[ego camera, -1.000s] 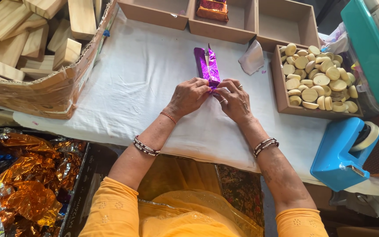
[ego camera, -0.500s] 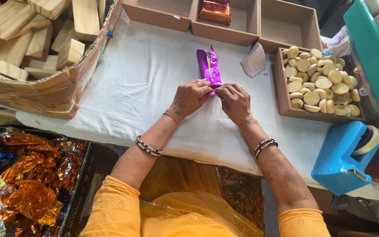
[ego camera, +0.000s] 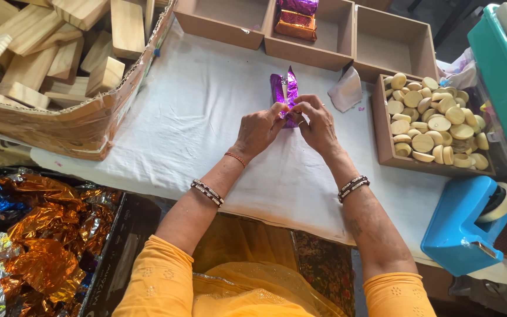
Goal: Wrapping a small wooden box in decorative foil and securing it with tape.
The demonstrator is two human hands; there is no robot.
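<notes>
Bright, even daylight; sharp focus, soft shadows, slight wide-angle distortion.

glossy purple foil wrapper (ego camera: 283, 88), matt white cloth (ego camera: 195, 117), rough wooden blocks (ego camera: 60, 53).

Left hand (ego camera: 259, 129) and right hand (ego camera: 318, 124) pinch purple foil packet (ego camera: 283, 94) on white cloth (ego camera: 195, 123). Tray of pale round discs (ego camera: 432, 120) right; blue tape dispenser (ego camera: 465, 226) near edge.

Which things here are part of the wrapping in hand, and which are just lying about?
In hand:
left hand
right hand
purple foil wrapper, pinched by both
tray of pale round pieces
wrapped pieces in the top box

Lying about:
wooden blocks
blue tape dispenser
orange foil
</notes>
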